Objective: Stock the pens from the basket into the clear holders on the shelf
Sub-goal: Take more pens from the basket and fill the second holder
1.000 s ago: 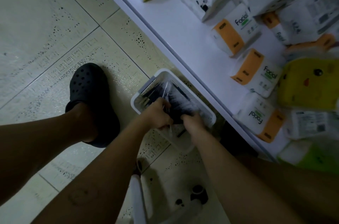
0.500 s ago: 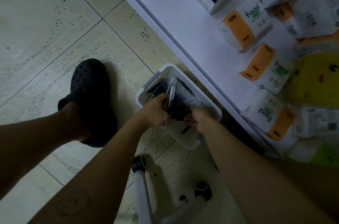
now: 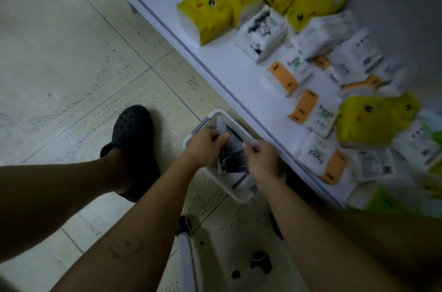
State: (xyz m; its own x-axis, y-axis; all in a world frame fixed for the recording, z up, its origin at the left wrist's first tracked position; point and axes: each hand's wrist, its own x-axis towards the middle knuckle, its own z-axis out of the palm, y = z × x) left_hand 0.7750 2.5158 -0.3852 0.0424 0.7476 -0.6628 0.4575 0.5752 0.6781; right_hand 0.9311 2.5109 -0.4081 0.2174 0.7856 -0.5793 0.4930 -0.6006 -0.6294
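Observation:
A white basket (image 3: 235,192) sits on the tiled floor against the base of a low white shelf (image 3: 241,81). Dark pens (image 3: 233,156) lie bundled inside it. My left hand (image 3: 203,147) reaches into the basket and grips a bunch of pens. My right hand (image 3: 259,157) is beside it over the basket, fingers curled round pens at the bundle's right side. No clear holders are in view.
Tissue packs fill the shelf: yellow ones (image 3: 205,13), white ones with orange ends (image 3: 311,109). My foot in a black clog (image 3: 134,141) stands left of the basket. A white cart frame (image 3: 186,255) with a black wheel (image 3: 260,260) is near my legs.
The view has tilted up, showing more of the shelf. Both hands stay in the basket on the pens, with the bundle lifted slightly.

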